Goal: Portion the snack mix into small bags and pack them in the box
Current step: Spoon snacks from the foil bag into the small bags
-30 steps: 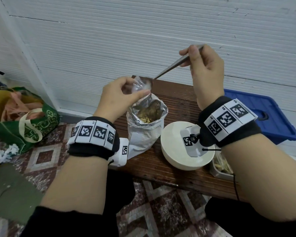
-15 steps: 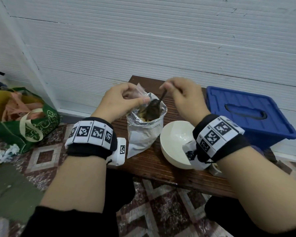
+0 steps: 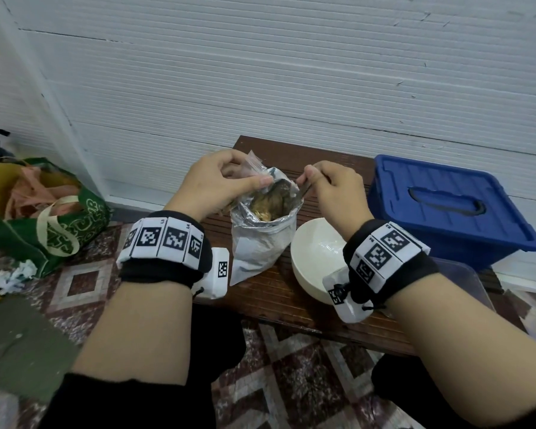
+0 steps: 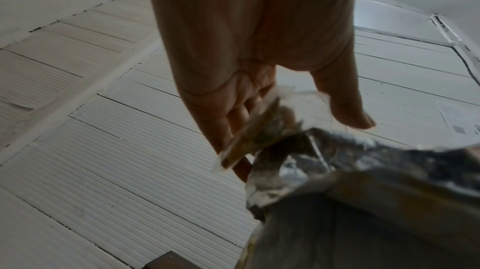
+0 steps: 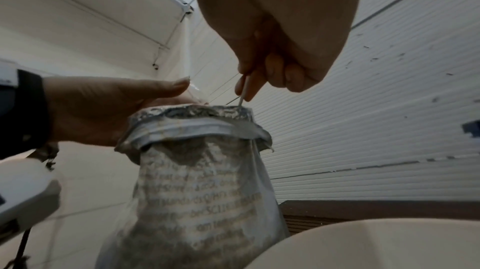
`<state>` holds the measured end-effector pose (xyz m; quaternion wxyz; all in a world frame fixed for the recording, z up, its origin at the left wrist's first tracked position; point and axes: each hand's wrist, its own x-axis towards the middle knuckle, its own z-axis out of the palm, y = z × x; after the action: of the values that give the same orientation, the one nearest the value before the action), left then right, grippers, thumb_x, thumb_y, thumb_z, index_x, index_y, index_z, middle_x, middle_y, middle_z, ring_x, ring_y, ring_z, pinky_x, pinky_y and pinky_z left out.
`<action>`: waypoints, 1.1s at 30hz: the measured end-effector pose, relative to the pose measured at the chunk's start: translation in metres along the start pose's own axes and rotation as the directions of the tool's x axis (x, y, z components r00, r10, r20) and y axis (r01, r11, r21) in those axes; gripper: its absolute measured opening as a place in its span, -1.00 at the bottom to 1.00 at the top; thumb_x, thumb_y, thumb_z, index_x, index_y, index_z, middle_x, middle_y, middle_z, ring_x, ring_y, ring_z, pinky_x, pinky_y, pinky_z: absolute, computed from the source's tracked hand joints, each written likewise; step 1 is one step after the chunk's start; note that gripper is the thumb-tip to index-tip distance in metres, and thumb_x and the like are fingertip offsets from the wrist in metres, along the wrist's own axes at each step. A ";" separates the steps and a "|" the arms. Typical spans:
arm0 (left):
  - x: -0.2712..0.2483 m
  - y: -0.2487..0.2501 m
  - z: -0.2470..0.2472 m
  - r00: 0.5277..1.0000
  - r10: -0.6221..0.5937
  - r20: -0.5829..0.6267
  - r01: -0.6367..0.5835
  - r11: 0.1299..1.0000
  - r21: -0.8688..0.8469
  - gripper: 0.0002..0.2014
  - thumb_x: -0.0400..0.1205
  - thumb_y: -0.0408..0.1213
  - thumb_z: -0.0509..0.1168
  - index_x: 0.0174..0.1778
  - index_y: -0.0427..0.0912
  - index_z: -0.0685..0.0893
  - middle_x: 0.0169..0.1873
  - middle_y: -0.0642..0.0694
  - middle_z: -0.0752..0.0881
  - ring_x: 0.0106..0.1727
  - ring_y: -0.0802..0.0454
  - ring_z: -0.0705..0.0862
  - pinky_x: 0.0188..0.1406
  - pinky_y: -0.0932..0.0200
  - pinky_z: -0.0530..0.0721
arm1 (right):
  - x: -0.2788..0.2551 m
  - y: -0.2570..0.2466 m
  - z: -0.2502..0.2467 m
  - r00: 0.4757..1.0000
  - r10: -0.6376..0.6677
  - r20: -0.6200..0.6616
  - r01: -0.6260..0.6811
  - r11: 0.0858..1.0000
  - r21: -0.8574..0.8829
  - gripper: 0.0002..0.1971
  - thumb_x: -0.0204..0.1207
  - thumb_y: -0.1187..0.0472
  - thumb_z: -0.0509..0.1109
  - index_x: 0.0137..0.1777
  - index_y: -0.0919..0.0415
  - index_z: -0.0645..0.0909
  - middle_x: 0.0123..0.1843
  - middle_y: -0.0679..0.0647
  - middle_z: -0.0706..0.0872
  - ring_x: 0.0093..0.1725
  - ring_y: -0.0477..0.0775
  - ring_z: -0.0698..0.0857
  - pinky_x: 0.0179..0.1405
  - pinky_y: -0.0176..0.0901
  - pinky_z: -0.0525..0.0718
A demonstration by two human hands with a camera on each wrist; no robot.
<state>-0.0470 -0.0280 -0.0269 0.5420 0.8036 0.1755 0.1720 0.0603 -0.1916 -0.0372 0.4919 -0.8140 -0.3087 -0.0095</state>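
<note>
A silver foil snack bag stands open on the wooden bench, brown snack mix showing inside. My left hand pinches a small clear bag at the foil bag's left rim. My right hand grips a metal spoon whose bowl is down inside the foil bag, hidden among the mix. A blue lidded box sits at the right.
A white bowl stands just right of the foil bag, under my right wrist. A clear plastic container lies behind my right forearm. A green tote bag and crumpled paper lie on the tiled floor at left.
My right hand came down from above the small bag and dipped the spoon into the foil bag. The left hand kept holding the small clear bag in place.
</note>
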 end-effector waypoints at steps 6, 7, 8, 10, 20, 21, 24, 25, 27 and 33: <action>0.001 0.001 -0.002 0.995 0.055 -0.084 -0.049 0.996 0.073 -0.44 0.23 0.17 0.55 0.06 -0.07 0.74 -0.08 0.08 0.79 0.03 0.17 0.73 0.12 0.19 0.68 | 0.003 0.006 -0.002 0.967 0.208 -0.149 -0.188 0.973 0.137 -0.68 0.69 0.17 0.19 -0.26 0.11 0.67 -0.37 -0.01 0.67 -0.30 -0.11 0.64 -0.19 -0.32 0.55; 0.001 0.002 -0.003 0.993 0.057 -0.102 -0.050 0.996 0.075 -0.44 0.23 0.17 0.55 0.06 -0.06 0.74 -0.07 0.08 0.78 0.03 0.18 0.72 0.05 0.24 0.66 | 0.004 0.006 -0.003 0.958 0.224 -0.178 -0.200 0.969 0.142 -0.68 0.70 0.17 0.18 -0.25 0.11 0.67 -0.34 0.01 0.68 -0.30 -0.12 0.63 -0.24 -0.42 0.53; 0.000 0.002 -0.004 0.992 0.058 -0.114 -0.050 0.996 0.076 -0.45 0.22 0.18 0.54 0.04 -0.05 0.74 -0.07 0.09 0.77 0.02 0.18 0.71 -0.01 0.28 0.64 | 0.005 0.006 -0.005 0.950 0.234 -0.208 -0.208 0.968 0.141 -0.68 0.70 0.16 0.17 -0.23 0.14 0.67 -0.32 0.02 0.69 -0.32 -0.17 0.61 -0.33 -0.53 0.49; -0.001 0.002 -0.007 0.991 0.059 -0.119 -0.049 0.995 0.084 -0.51 0.18 0.19 0.53 -0.04 0.03 0.72 -0.10 0.13 0.74 -0.01 0.19 0.70 -0.05 0.28 0.65 | 0.008 0.004 -0.010 0.933 0.244 -0.264 -0.216 0.968 0.129 -0.68 0.71 0.16 0.16 -0.19 0.16 0.68 -0.26 0.07 0.71 -0.32 -0.19 0.58 -0.40 -0.56 0.44; -0.004 0.001 -0.008 0.998 0.052 -0.027 -0.045 0.977 0.209 -0.61 0.22 -0.01 0.65 -0.14 0.19 0.63 -0.19 0.21 0.70 -0.15 0.40 0.64 -0.28 0.66 0.51 | 0.029 -0.011 -0.036 0.874 0.294 -0.387 -0.239 0.953 0.185 -0.66 0.72 0.16 0.12 -0.24 0.13 0.63 -0.12 0.10 0.72 -0.23 -0.08 0.60 -0.32 -0.42 0.50; -0.003 0.001 -0.008 0.998 0.049 -0.025 -0.043 0.976 0.212 -0.60 0.23 -0.03 0.66 -0.10 0.15 0.66 -0.19 0.21 0.71 -0.17 0.40 0.64 -0.30 0.68 0.50 | 0.031 -0.013 -0.037 0.871 0.297 -0.392 -0.236 0.952 0.196 -0.64 0.72 0.15 0.12 -0.29 0.09 0.60 -0.10 0.12 0.73 -0.20 -0.05 0.62 -0.28 -0.35 0.52; -0.002 0.000 -0.007 0.999 0.050 -0.012 -0.045 0.968 0.248 -0.51 0.21 0.00 0.66 0.04 0.04 0.73 -0.18 0.20 0.73 -0.16 0.39 0.64 -0.30 0.68 0.50 | 0.037 -0.019 -0.039 0.875 0.292 -0.385 -0.223 0.951 0.213 -0.61 0.72 0.15 0.12 -0.37 0.02 0.55 -0.05 0.16 0.75 -0.13 0.03 0.66 -0.10 -0.21 0.56; -0.002 0.001 -0.007 0.999 0.053 -0.004 -0.050 0.962 0.267 -0.48 0.19 0.02 0.65 0.06 0.04 0.74 -0.17 0.21 0.73 -0.14 0.39 0.64 -0.29 0.66 0.50 | 0.038 -0.021 -0.038 0.880 0.294 -0.372 -0.224 0.949 0.220 -0.61 0.72 0.15 0.13 -0.37 0.02 0.55 -0.06 0.15 0.75 -0.14 0.03 0.66 -0.08 -0.20 0.58; -0.001 0.001 -0.005 0.999 0.049 0.005 -0.048 0.956 0.290 -0.45 0.19 0.04 0.66 0.09 0.04 0.75 -0.15 0.23 0.72 -0.11 0.39 0.64 -0.24 0.57 0.51 | 0.039 -0.024 -0.034 0.895 0.299 -0.330 -0.232 0.946 0.228 -0.61 0.72 0.16 0.13 -0.36 0.03 0.56 -0.11 0.11 0.74 -0.16 0.00 0.66 -0.09 -0.22 0.57; 0.000 0.002 -0.001 0.999 0.025 0.024 -0.031 0.952 0.305 -0.45 0.18 0.01 0.67 0.09 0.01 0.77 -0.13 0.22 0.73 -0.12 0.41 0.63 -0.22 0.51 0.51 | 0.040 -0.030 -0.021 0.925 0.299 -0.234 -0.254 0.946 0.202 -0.67 0.72 0.16 0.13 -0.17 0.20 0.66 -0.38 -0.01 0.64 -0.38 -0.24 0.56 -0.53 -0.66 0.41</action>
<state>-0.0472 -0.0279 -0.0247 0.4106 0.8819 0.1830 0.1424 0.0832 -0.1793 0.0102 0.5914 -0.7967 -0.1224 -0.0211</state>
